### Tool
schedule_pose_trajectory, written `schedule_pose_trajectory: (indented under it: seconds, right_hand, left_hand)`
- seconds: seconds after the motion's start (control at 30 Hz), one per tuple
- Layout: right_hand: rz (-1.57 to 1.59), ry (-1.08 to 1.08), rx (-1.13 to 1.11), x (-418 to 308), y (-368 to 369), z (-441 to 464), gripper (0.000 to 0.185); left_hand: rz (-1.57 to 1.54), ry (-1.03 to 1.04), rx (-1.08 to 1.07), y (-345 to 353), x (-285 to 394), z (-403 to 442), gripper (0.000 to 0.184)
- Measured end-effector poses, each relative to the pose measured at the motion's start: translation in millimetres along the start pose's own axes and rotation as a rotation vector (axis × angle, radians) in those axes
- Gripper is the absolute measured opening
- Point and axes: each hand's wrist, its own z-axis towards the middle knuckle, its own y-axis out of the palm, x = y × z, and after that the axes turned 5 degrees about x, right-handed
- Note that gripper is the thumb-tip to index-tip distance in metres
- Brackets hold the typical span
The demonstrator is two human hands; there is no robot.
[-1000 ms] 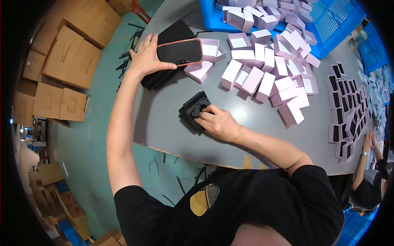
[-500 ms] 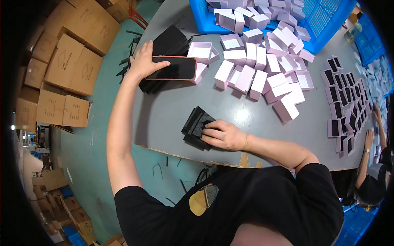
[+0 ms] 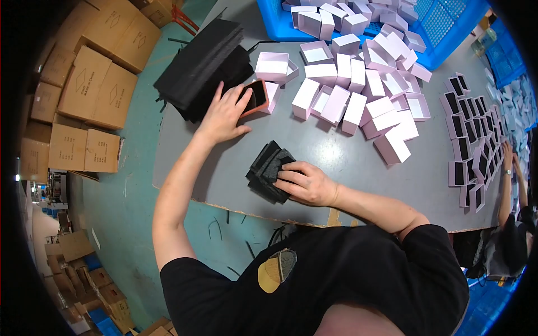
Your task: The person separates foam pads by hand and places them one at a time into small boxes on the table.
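Observation:
My left hand [image 3: 225,115] lies with fingers spread over a phone [image 3: 259,97] in an orange-red case, hiding much of it. Its fingertips reach the edge of a large stack of black foam sheets [image 3: 202,61], which leans on the table behind. Nearer the front edge, my right hand [image 3: 307,183] has its fingers curled onto a small pile of black foam pieces [image 3: 266,168]; the fingertips are partly hidden in it. Beside the phone stand a few open pale-lilac boxes [image 3: 272,66].
Many pale-lilac boxes [image 3: 352,112] cover the grey table [image 3: 224,185] before a blue crate [image 3: 274,28] full of them. Boxes with black inserts [image 3: 462,148] stand at right, where a co-worker's hands [image 3: 507,154] are. Cartons [image 3: 89,89] are stacked at left.
My left hand has moved right and toward me, from the phone's left end to over it. The foam stack has shifted left and shows more. My right hand stays almost still.

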Motion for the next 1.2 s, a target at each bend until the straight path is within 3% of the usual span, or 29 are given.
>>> schedule_pose_trajectory:
  seconds: [0.03, 0.07, 0.13, 0.17, 0.3, 0.4, 0.5, 0.6, 0.73, 0.77, 0.93, 1.0, 1.13, 1.2]
  right_hand:
    - [0.004, 0.006, -0.001, 0, 0, 0, 0.037]
    - [0.010, 0.012, 0.002, 0, 0, 1, 0.037]
    - [0.022, 0.025, 0.008, -2, 0, 2, 0.038]
    - [0.027, 0.033, 0.010, -2, 0, 3, 0.038]
    - [0.040, 0.062, 0.017, -3, -2, 2, 0.040]
    - [0.036, 0.038, 0.017, -2, -2, 1, 0.039]
    - [0.000, -0.018, 0.017, -2, -4, 2, 0.036]
    - [-0.038, -0.054, 0.027, -3, -16, 4, 0.033]
    - [-0.107, -0.074, 0.004, -9, -53, -8, 0.031]
    - [-0.118, -0.062, 0.007, -10, -63, -13, 0.030]
    - [-0.191, 0.021, -0.031, -26, -113, -48, 0.030]
    - [-0.211, 0.033, -0.056, -34, -130, -56, 0.032]
    - [-0.182, 0.070, -0.131, -51, -163, -67, 0.037]
    - [-0.178, 0.086, -0.206, -57, -183, -73, 0.039]
  left_hand:
    - [-0.103, -0.072, 0.051, 10, 0, -3, 0.089]
    - [-0.319, -0.149, 0.108, 19, -1, -7, 0.078]
    - [-0.147, -0.021, 0.176, 23, 1, -7, 0.067]
    - [-0.447, -0.274, 0.176, 29, 0, -15, 0.060]
    - [-0.279, -0.199, 0.279, 21, 34, -23, 0.068]
    - [-0.573, -0.295, 0.135, 9, 50, -23, 0.071]
    - [-0.704, -0.241, 0.088, 7, 45, -20, 0.071]
    - [-0.771, -0.517, -0.035, -4, 51, -20, 0.074]
    - [-0.427, -0.725, -0.070, -25, 85, -27, 0.084]
    - [-0.344, -0.660, -0.002, -16, 87, -34, 0.085]
    - [-0.259, -0.580, 0.202, -25, 122, -53, 0.059]
    - [-0.443, -0.560, 0.271, -40, 148, -61, 0.054]
    - [-1.148, -0.605, 0.073, -17, 232, -47, 0.051]
    - [-1.330, -0.611, -0.114, -17, 270, -22, 0.051]
